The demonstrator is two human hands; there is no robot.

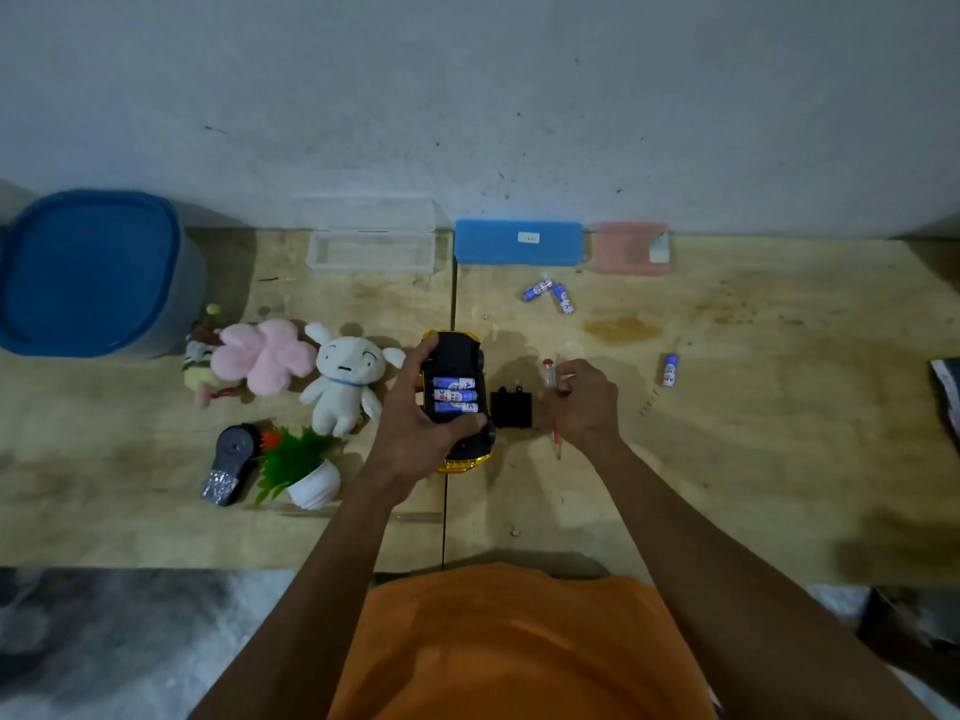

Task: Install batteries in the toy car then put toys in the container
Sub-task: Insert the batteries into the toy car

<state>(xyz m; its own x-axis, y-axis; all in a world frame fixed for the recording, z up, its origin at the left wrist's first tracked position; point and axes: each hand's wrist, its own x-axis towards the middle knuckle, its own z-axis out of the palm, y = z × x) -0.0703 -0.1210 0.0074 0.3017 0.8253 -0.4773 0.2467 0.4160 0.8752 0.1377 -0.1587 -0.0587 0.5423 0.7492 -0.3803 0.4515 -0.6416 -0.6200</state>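
Upturned yellow toy car, three batteries seated

A pale wooden table, stained and split by a dark seam down its middle, stands against a grey wall. Along its back edge lie a blue-lidded container, a clear open box, a blue case and a pink box. Left of the seam sit a pink plush, a white plush dog, a small potted plant and a black gadget. Right of it lie two batteries, a single battery, a black cover and a screwdriver.
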